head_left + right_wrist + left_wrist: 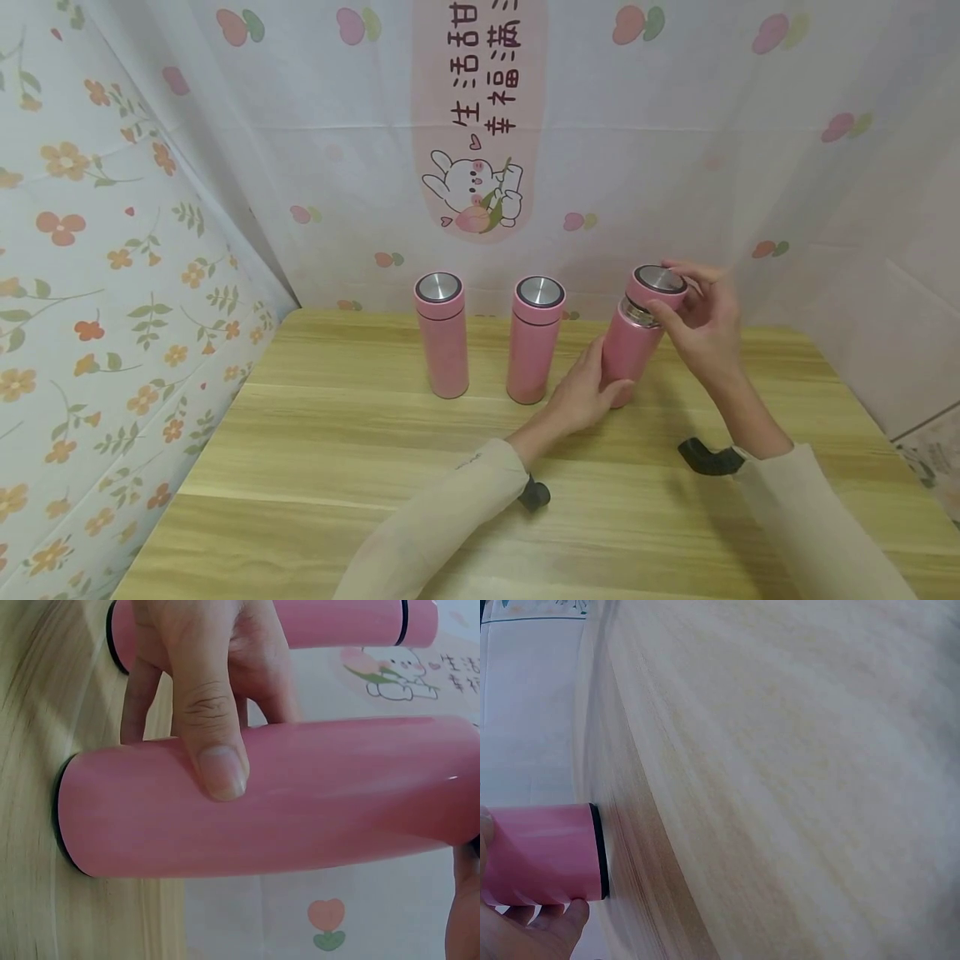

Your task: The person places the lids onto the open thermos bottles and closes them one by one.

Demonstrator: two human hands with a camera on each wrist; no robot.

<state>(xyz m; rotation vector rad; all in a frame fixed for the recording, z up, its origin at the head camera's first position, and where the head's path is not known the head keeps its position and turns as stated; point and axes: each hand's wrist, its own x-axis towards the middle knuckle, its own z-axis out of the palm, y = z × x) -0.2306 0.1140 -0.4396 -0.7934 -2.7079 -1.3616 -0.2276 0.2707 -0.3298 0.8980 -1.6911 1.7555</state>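
A pink thermos flask (pixel 628 350) stands at the right of a row of three, near the table's back edge. My left hand (pixel 581 392) grips its lower body, thumb in front; in the right wrist view that thumb presses on the pink wall (pixel 322 802). With thumb and fingers my right hand (pixel 708 325) holds the pink lid (pixel 656 289), which has a silver disc top. Between lid and body the shiny metal neck (pixel 639 312) shows. The black base ring (pixel 600 851) sits at the table surface in the left wrist view.
Two more pink flasks, one in the middle (pixel 534 354) and one at the left (pixel 446 350), stand upright with their lids on. Behind the wooden table (pixel 315 467) hangs a printed curtain (pixel 337 167); a floral cloth (pixel 112 292) hangs on the left.
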